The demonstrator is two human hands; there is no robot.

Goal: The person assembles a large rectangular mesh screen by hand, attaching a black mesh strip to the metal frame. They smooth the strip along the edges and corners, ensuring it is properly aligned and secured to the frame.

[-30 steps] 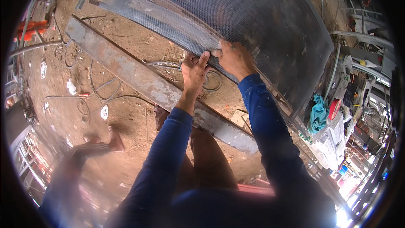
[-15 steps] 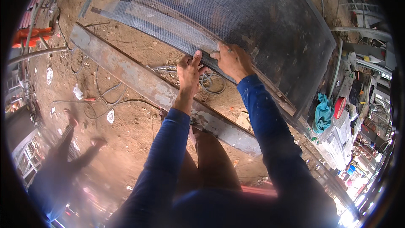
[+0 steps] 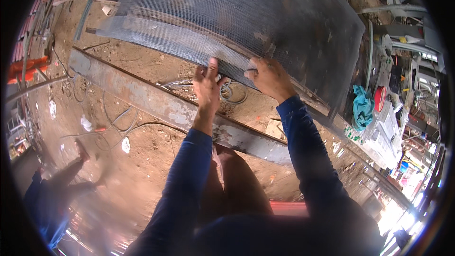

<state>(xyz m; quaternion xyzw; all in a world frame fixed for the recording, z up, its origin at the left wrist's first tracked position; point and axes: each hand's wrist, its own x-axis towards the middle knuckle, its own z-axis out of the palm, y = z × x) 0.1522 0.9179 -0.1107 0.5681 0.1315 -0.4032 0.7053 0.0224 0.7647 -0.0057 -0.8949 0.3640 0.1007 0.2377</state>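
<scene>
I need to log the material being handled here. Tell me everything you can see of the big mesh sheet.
The mesh sheet is a large grey panel of fine wire mesh, it seems, bowed like a drum and raised over the dirt ground. A lighter strip runs along its lower edge. The left hand and the right hand both grip that lower edge, side by side.

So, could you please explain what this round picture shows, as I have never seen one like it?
It comes from a wide camera on a person's head, looking down, so straight edges bend. The two blue sleeves are the person's own arms. The left hand and right hand both grip the lower edge of a large curved sheet of grey wire mesh. Below lies a long steel beam on dirt ground, with loose wires near the hands. A teal cloth lies at right. Another person, blurred, is at lower left.
</scene>
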